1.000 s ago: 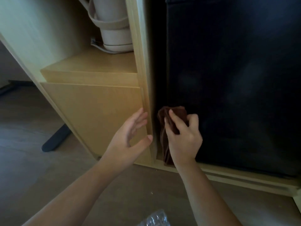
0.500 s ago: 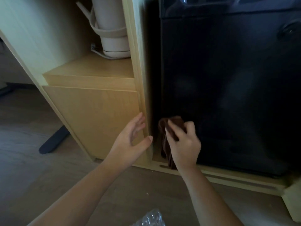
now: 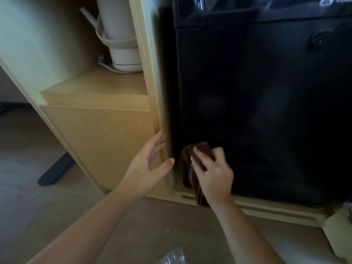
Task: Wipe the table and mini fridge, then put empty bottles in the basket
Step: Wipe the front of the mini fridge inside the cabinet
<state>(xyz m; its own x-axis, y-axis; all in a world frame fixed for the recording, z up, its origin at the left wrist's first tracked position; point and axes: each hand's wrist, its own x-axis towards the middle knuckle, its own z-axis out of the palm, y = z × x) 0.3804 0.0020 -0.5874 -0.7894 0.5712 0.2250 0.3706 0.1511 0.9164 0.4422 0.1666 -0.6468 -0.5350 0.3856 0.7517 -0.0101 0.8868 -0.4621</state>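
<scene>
A black mini fridge point(image 3: 266, 103) fills the right of the view, set inside a light wooden cabinet. My right hand point(image 3: 213, 176) presses a dark brown cloth point(image 3: 192, 168) against the lower left corner of the fridge door. The cloth hangs down below my palm to the cabinet base. My left hand point(image 3: 148, 164) is open, fingers spread, resting against the wooden upright point(image 3: 152, 92) just left of the fridge. A crumpled clear plastic bottle point(image 3: 173, 257) shows at the bottom edge.
A beige kettle point(image 3: 120, 35) with its cord stands on a wooden shelf point(image 3: 99, 86) at the upper left. Below it is a closed cabinet front. A dark furniture leg point(image 3: 55, 172) lies on the wood floor to the left.
My right hand and the cloth have slid down the fridge door toward its bottom left corner. The view has tilted up, showing the fridge's top. My left hand stays on the upright.
</scene>
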